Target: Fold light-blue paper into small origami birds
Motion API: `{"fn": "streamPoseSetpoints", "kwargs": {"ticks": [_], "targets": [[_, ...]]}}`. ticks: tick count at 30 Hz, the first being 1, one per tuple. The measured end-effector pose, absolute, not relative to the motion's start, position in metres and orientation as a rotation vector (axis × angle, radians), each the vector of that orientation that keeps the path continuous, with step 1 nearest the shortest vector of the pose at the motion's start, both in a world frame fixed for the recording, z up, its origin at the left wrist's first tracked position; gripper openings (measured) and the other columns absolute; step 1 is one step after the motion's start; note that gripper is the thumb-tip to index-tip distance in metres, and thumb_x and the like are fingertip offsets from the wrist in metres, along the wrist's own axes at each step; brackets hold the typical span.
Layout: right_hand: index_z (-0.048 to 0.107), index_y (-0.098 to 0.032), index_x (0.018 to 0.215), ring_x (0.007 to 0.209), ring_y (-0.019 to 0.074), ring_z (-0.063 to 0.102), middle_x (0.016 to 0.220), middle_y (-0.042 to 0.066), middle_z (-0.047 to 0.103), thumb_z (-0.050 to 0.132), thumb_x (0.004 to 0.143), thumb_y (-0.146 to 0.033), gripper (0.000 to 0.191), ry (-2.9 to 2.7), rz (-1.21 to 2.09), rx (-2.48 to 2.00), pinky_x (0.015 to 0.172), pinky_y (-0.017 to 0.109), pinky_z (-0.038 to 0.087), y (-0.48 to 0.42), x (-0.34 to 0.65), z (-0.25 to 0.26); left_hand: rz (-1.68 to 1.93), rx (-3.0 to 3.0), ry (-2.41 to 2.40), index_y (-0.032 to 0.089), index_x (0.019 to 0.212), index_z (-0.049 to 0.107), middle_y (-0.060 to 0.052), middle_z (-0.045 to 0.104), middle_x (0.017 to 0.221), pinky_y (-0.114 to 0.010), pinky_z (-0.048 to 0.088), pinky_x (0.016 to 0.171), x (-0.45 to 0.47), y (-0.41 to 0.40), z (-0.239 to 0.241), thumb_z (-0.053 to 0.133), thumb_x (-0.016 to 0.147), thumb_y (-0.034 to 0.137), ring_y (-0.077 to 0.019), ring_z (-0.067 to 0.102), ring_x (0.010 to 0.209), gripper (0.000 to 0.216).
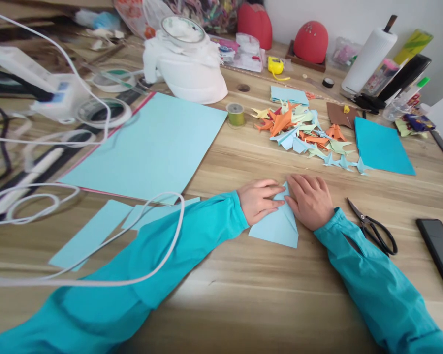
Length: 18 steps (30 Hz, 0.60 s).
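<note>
A small light-blue paper piece (pixel 276 227), partly folded, lies on the wooden table (pixel 243 295) in front of me. My left hand (pixel 259 200) rests on its upper left part, fingers flat and stretched toward the fold. My right hand (pixel 310 200) lies flat on the upper right part, fingertips meeting the left hand's at the top point of the paper. Both arms wear teal sleeves. Neither hand grips anything; they press down on the paper.
Black scissors (pixel 372 228) and a dark phone (pixel 440 253) lie to the right. A pile of folded paper cranes (pixel 302 132) and a teal sheet (pixel 382 146) sit beyond. A large light-blue sheet (pixel 151 147), paper strips (pixel 92 231), white cables (pixel 96 275) and a thread spool (pixel 236 113) lie left.
</note>
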State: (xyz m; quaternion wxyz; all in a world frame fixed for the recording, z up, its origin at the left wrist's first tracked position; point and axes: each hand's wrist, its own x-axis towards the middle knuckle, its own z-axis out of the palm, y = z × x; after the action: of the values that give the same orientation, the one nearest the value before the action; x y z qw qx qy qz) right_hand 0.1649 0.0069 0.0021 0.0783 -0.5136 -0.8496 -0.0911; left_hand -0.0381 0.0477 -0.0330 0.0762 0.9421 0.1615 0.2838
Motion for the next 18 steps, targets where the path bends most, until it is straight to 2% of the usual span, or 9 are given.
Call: {"fn": "streamPoseSetpoints", "kwargs": {"ticks": [4, 10, 18], "targets": [[0.054, -0.021, 0.119, 0.112, 0.0274, 0.045, 0.125, 0.011, 0.055, 0.037, 0.092, -0.037, 0.036, -2.543, -0.311, -1.530, 0.094, 0.046, 0.027, 0.0063, 0.1631, 0.0027, 0.858, 2.828, 0.491, 0.020, 0.104, 0.067, -0.012, 0.059, 0.121, -0.042, 0.045, 0.092, -0.0383, 0.0476, -0.0339, 0.045, 0.087, 0.030, -0.0253, 0.045, 0.114, 0.029], [0.056, -0.018, 0.115, 0.112, 0.0271, 0.045, 0.124, 0.011, 0.056, 0.039, 0.091, -0.035, 0.034, -2.529, -0.327, -1.544, 0.095, 0.045, 0.026, 0.0066, 0.1603, 0.0021, 0.845, 2.836, 0.484, 0.019, 0.104, 0.066, -0.012, 0.058, 0.121, -0.043, 0.045, 0.093, -0.0380, 0.0481, -0.0337, 0.044, 0.087, 0.030, -0.0257, 0.045, 0.115, 0.030], [0.054, -0.014, 0.118, 0.113, 0.0256, 0.045, 0.124, 0.012, 0.056, 0.040, 0.090, -0.041, 0.041, -2.501, -0.243, -1.544, 0.092, 0.038, 0.030, 0.0103, 0.1666, -0.0014, 0.857, 2.835, 0.475, 0.020, 0.103, 0.067, -0.012, 0.058, 0.121, -0.043, 0.046, 0.092, -0.0375, 0.0478, -0.0328, 0.043, 0.088, 0.030, -0.0252, 0.046, 0.114, 0.030]]}}
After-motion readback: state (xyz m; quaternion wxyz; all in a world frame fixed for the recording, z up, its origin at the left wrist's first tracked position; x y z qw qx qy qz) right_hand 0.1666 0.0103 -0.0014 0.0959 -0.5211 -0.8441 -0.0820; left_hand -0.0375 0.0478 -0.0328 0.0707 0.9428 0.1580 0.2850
